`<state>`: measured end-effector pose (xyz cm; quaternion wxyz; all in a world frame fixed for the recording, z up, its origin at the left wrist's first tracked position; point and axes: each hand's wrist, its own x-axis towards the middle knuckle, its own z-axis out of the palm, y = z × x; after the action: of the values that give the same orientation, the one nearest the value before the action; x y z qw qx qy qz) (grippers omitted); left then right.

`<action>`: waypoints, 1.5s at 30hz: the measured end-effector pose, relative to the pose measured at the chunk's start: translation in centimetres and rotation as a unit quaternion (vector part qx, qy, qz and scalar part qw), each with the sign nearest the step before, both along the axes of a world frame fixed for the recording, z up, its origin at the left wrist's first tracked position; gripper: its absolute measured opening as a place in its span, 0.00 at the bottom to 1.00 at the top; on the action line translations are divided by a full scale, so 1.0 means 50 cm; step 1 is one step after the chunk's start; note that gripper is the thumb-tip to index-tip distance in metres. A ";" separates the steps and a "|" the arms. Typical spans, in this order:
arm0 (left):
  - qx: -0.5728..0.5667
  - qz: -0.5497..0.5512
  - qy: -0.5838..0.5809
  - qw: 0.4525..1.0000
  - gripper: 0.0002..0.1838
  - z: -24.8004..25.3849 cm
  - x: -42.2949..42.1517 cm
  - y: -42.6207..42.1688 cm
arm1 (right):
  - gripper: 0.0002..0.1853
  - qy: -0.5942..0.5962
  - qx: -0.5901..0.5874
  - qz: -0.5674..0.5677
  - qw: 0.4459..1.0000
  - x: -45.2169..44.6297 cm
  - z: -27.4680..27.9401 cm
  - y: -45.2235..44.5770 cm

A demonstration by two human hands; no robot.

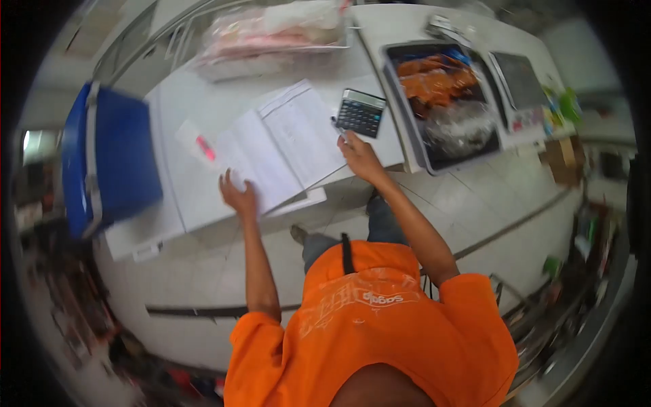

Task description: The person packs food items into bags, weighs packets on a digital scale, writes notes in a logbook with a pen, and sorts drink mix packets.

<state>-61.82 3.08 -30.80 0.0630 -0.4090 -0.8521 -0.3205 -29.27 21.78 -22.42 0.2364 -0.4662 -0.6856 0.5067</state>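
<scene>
An open notebook (298, 136) with ruled, partly written pages lies on the white table. My left hand (240, 197) rests at the notebook's lower left edge, fingers curved and spread apart, with nothing visible in them. At the right page's outer edge, my right hand (361, 157) pinches a pen (337, 126) that points up and away from me. Just beyond the pen sits a black calculator (362, 112). A bright pink object (205, 148), perhaps a marker or eraser, lies left of the notebook on a pale slip; blur hides its exact kind.
A blue bin (112, 159) stands at the table's left end. Plastic-wrapped goods (278, 37) lie at the back. To the right, a grey tray (428, 159) holds orange and clear plastic bags, beside a flat grey device (519, 80). A cardboard box (564, 161) is farther right.
</scene>
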 end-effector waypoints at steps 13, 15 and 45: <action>0.024 0.056 -0.163 0.985 0.26 0.156 0.413 0.027 | 0.21 -0.149 0.033 0.211 0.965 -0.254 -0.052 0.042; 0.049 0.049 -0.194 0.979 0.24 0.168 0.408 0.075 | 0.20 -0.062 0.102 0.192 0.974 -0.169 0.049 0.096; -0.261 -0.183 0.197 0.927 0.27 0.125 0.778 0.858 | 0.11 0.160 -0.024 -0.114 0.980 0.741 0.163 0.528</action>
<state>-22.94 45.99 -24.57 0.0609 -0.6146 -0.7865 -0.0057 7.77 48.18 -14.26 0.3882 -0.4596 -0.5692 0.5604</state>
